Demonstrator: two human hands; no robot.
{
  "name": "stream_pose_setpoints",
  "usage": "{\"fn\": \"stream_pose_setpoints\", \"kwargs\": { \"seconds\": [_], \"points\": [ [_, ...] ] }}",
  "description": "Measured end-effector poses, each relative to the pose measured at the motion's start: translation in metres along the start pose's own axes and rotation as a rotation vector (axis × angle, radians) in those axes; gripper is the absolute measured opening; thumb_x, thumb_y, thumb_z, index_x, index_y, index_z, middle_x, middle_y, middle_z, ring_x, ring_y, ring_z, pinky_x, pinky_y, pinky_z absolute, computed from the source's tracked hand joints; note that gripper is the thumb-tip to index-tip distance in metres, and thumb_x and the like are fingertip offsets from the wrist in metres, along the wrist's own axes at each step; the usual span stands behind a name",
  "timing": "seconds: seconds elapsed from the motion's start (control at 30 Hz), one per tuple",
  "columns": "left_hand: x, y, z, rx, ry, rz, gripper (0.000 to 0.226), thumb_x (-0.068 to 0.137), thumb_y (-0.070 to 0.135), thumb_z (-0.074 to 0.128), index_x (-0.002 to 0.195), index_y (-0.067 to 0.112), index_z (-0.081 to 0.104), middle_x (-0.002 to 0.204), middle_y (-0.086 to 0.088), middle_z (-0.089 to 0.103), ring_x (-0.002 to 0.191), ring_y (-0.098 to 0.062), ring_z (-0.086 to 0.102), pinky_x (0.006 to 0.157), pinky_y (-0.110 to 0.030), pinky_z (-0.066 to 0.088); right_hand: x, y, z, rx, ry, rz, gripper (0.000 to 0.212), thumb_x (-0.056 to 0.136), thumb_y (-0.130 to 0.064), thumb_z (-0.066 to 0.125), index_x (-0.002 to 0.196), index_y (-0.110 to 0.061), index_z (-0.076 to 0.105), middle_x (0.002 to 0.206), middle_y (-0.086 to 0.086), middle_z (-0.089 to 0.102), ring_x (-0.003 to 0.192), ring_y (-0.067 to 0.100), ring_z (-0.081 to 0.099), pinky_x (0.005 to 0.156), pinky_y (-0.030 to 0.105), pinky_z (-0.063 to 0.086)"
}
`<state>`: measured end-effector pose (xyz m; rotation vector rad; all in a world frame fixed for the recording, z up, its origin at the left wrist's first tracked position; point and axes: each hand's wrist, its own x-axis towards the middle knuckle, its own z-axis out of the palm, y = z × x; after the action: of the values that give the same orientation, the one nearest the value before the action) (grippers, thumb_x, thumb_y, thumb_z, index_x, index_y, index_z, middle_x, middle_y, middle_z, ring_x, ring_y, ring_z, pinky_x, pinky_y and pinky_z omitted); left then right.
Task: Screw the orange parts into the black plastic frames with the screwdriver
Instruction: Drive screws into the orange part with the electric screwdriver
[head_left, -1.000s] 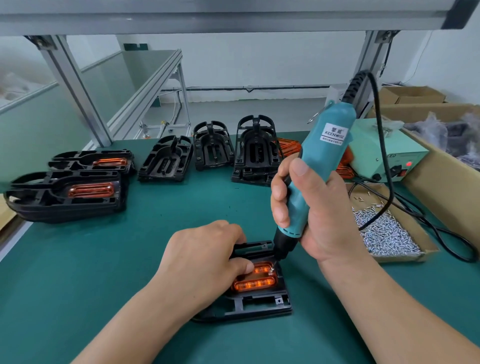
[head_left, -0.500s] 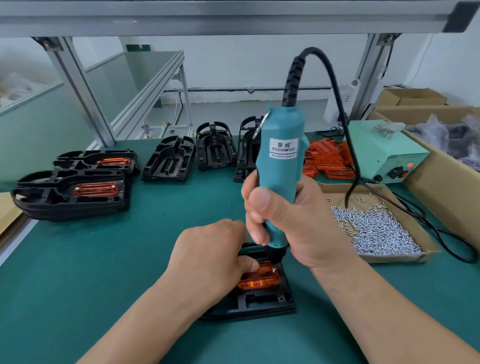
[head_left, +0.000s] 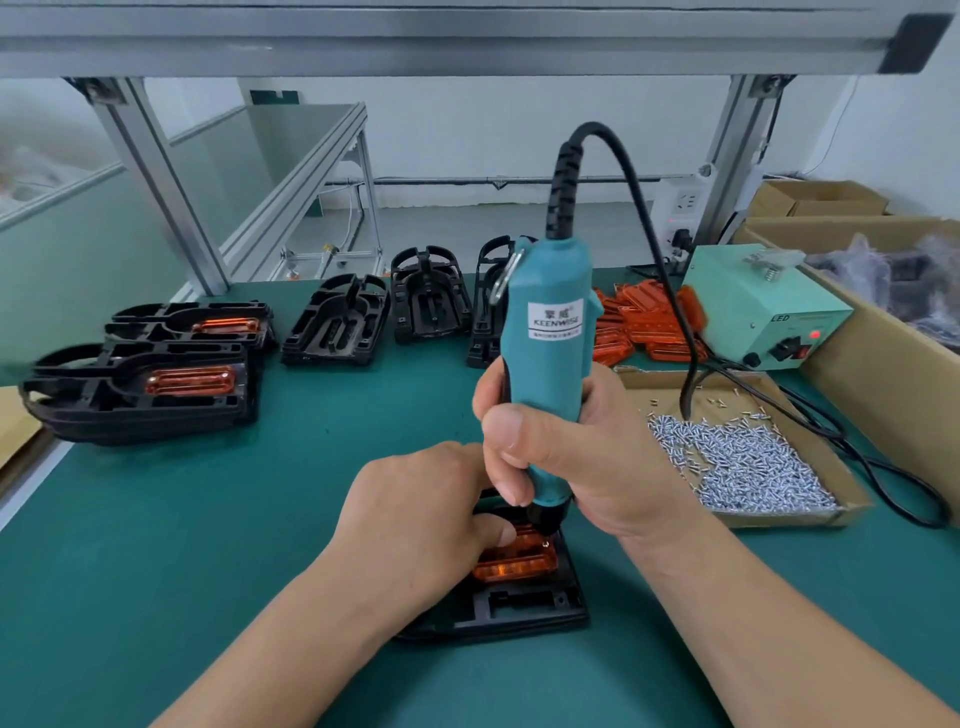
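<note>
At lower centre of the frame a black frame (head_left: 524, 605) lies flat on the green mat (head_left: 156, 545), with an orange part (head_left: 519, 561) seated in its recess. The left hand (head_left: 415, 525) is curled over the frame's upper left portion, thumb tip resting on the orange part's left end, pinning both down. The right hand (head_left: 587, 457) is closed in a full fist round the teal screwdriver (head_left: 550, 364), which stands nearly upright, its dark nose just above the part's upper right corner, where a small screw head glints; whether the bit is seated in it is hidden.

The frame looks like light, stiff moulded plastic, likely to skid on the mat under a turning bit, so pressing it flat close to the screw is the sensible hold. The orange part seems thin, glossy and translucent, probably slippery and liable to crack if overdriven; it is best held by its end, away from the bit. The screwdriver's cable (head_left: 644, 218) arcs over to the right and may tug sideways.

At the left, two frames (head_left: 140, 389) already carry orange parts; empty frames (head_left: 337, 322) wait at upper centre, loose orange parts (head_left: 644, 322) behind the tool, and a tray of screws (head_left: 743, 462) at right.
</note>
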<state>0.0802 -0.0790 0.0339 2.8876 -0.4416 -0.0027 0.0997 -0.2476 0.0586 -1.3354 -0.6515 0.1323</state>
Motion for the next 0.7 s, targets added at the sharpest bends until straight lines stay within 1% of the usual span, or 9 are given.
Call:
{"fn": "stream_pose_setpoints", "kwargs": {
  "seconds": [0.07, 0.13, 0.23, 0.33, 0.43, 0.5, 0.6, 0.67, 0.7],
  "points": [
    [0.001, -0.001, 0.000, 0.027, 0.015, -0.003, 0.032, 0.082, 0.067, 0.066, 0.094, 0.049, 0.043, 0.081, 0.019, 0.057, 0.079, -0.011, 0.063, 0.067, -0.032, 0.051, -0.001, 0.000, -0.001, 0.061, 0.027, -0.018, 0.031, 0.095, -0.035, 0.079, 0.098, -0.008, 0.064, 0.064, 0.004, 0.058, 0.048, 0.023, 0.053, 0.053, 0.033, 0.045],
    [0.001, -0.001, 0.001, 0.053, 0.019, -0.013, 0.037, 0.083, 0.069, 0.064, 0.100, 0.038, 0.052, 0.087, 0.015, 0.062, 0.083, -0.013, 0.066, 0.073, -0.036, 0.055, -0.002, 0.001, -0.002, 0.090, 0.058, -0.036, 0.039, 0.092, -0.044, 0.081, 0.105, -0.011, 0.067, 0.066, 0.008, 0.057, 0.049, 0.025, 0.055, 0.052, 0.032, 0.045],
    [0.001, 0.000, 0.000, 0.041, 0.016, -0.011, 0.037, 0.083, 0.067, 0.065, 0.099, 0.036, 0.052, 0.087, 0.014, 0.062, 0.083, -0.014, 0.066, 0.074, -0.038, 0.056, -0.004, 0.000, -0.003, 0.041, 0.054, -0.091, 0.036, 0.093, -0.045, 0.080, 0.107, -0.015, 0.068, 0.067, 0.005, 0.061, 0.050, 0.027, 0.057, 0.053, 0.032, 0.047],
    [0.001, 0.002, 0.000, 0.048, 0.019, -0.005, 0.039, 0.084, 0.067, 0.066, 0.100, 0.034, 0.052, 0.087, 0.012, 0.062, 0.083, -0.016, 0.065, 0.073, -0.038, 0.055, -0.002, -0.003, -0.004, 0.038, 0.035, -0.159, 0.038, 0.094, -0.045, 0.079, 0.110, -0.013, 0.067, 0.069, 0.006, 0.061, 0.051, 0.029, 0.058, 0.056, 0.033, 0.048],
    [0.000, -0.001, 0.001, 0.045, 0.024, 0.025, 0.041, 0.086, 0.066, 0.064, 0.108, 0.033, 0.055, 0.098, 0.011, 0.065, 0.093, -0.018, 0.066, 0.076, -0.037, 0.052, 0.003, -0.002, -0.004, 0.128, 0.136, -0.192, 0.042, 0.093, -0.047, 0.078, 0.109, -0.011, 0.065, 0.070, 0.008, 0.057, 0.052, 0.026, 0.058, 0.055, 0.031, 0.048],
    [-0.001, -0.005, 0.000, 0.013, 0.020, 0.062, 0.044, 0.090, 0.067, 0.060, 0.121, 0.036, 0.056, 0.107, 0.013, 0.066, 0.102, -0.014, 0.064, 0.079, -0.034, 0.050, 0.003, 0.002, -0.010, 0.206, 0.231, -0.193, 0.045, 0.090, -0.050, 0.080, 0.107, -0.012, 0.064, 0.070, 0.006, 0.054, 0.051, 0.023, 0.055, 0.053, 0.030, 0.047],
    [-0.003, -0.012, -0.004, -0.217, 0.040, 0.085, 0.044, 0.099, 0.060, 0.055, 0.138, 0.041, 0.055, 0.100, 0.018, 0.067, 0.104, -0.004, 0.062, 0.079, -0.025, 0.045, 0.001, 0.005, -0.023, 0.325, 0.359, -0.165, 0.052, 0.083, -0.057, 0.083, 0.103, -0.014, 0.063, 0.070, 0.003, 0.051, 0.052, 0.018, 0.052, 0.050, 0.028, 0.045],
    [-0.001, -0.019, -0.007, -0.468, 0.112, 0.036, 0.034, 0.105, 0.048, 0.052, 0.138, 0.042, 0.058, 0.102, 0.023, 0.070, 0.103, 0.002, 0.062, 0.082, -0.014, 0.045, 0.002, 0.006, -0.031, 0.400, 0.422, -0.154, 0.051, 0.081, -0.058, 0.084, 0.101, -0.015, 0.064, 0.069, 0.001, 0.051, 0.054, 0.015, 0.052, 0.050, 0.025, 0.045],
    [0.001, -0.022, -0.007, -0.608, 0.139, 0.004, 0.030, 0.107, 0.041, 0.051, 0.136, 0.044, 0.060, 0.101, 0.024, 0.071, 0.094, 0.004, 0.063, 0.079, -0.011, 0.044, 0.003, 0.007, -0.035, 0.431, 0.448, -0.156, 0.049, 0.082, -0.057, 0.083, 0.100, -0.016, 0.063, 0.069, 0.000, 0.051, 0.055, 0.014, 0.052, 0.050, 0.024, 0.045]
  ]
}}
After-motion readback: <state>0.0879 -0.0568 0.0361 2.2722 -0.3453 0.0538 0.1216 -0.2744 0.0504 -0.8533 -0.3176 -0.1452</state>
